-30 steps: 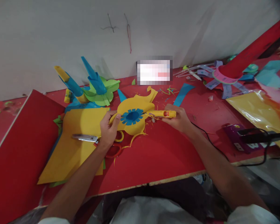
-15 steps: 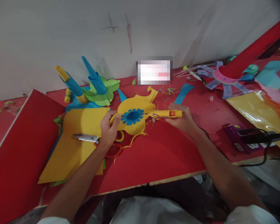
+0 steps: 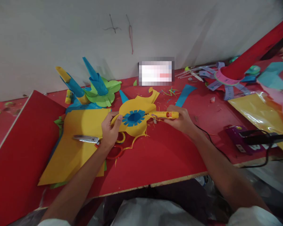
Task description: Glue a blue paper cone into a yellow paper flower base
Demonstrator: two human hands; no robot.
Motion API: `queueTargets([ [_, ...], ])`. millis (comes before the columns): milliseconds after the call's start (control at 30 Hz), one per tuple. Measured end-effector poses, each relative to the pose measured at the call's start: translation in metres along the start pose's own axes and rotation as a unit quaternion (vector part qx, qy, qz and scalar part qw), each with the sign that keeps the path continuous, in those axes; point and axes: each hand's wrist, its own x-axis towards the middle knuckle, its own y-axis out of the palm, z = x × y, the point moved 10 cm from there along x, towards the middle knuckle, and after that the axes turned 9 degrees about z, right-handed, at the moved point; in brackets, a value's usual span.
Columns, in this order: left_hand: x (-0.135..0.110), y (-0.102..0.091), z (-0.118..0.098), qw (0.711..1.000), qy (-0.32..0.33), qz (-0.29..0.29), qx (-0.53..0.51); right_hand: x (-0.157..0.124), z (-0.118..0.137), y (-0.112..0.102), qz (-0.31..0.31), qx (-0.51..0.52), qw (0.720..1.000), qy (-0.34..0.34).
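Observation:
A yellow paper cut-out (image 3: 138, 108) with a blue fringed paper cone (image 3: 133, 118) set into its middle lies on the red table (image 3: 165, 160). My left hand (image 3: 110, 130) grips the cut-out's left edge, fingers closed on it. My right hand (image 3: 182, 121) is closed round a yellow glue stick (image 3: 163, 115), whose tip points left and meets the blue fringe. Scissors (image 3: 94, 140) with red and yellow handles lie under my left wrist on a yellow sheet (image 3: 80, 147).
Blue and green paper flower shapes (image 3: 97, 89) and another glue stick (image 3: 68, 96) stand at the back left. A red board (image 3: 19, 150) covers the left. A red cone with paper strips (image 3: 228, 77), yellow sheets (image 3: 261, 113) and a black cabled tool (image 3: 264, 138) lie right.
My right hand drew the glue stick a little to the right, then brought it back left against the blue fringe. My left hand stayed on the cut-out.

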Motion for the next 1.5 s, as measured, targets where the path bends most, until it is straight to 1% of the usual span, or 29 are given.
queueTargets([
  [167,0.0,0.0,0.004,1.0,-0.009,0.005,-0.006,0.001,0.002,0.006,0.025,0.008,1.0,-0.009],
  [500,-0.001,0.001,0.006,1.0,-0.005,0.005,-0.009,0.001,-0.001,0.016,0.059,0.004,0.998,-0.011],
  [900,0.0,0.0,0.004,1.0,-0.01,0.001,-0.011,0.002,0.005,0.021,0.069,0.022,0.997,-0.021],
  [1200,0.0,0.001,0.008,1.0,-0.029,0.007,-0.002,0.002,0.0,0.021,0.066,0.017,0.998,-0.014],
  [1400,0.0,0.001,0.004,1.0,-0.018,0.003,-0.004,0.001,0.0,0.019,0.061,0.021,0.998,-0.015],
  [1500,0.0,0.0,0.004,1.0,-0.016,0.0,-0.002,0.001,-0.001,0.02,0.068,0.016,0.997,-0.013],
])
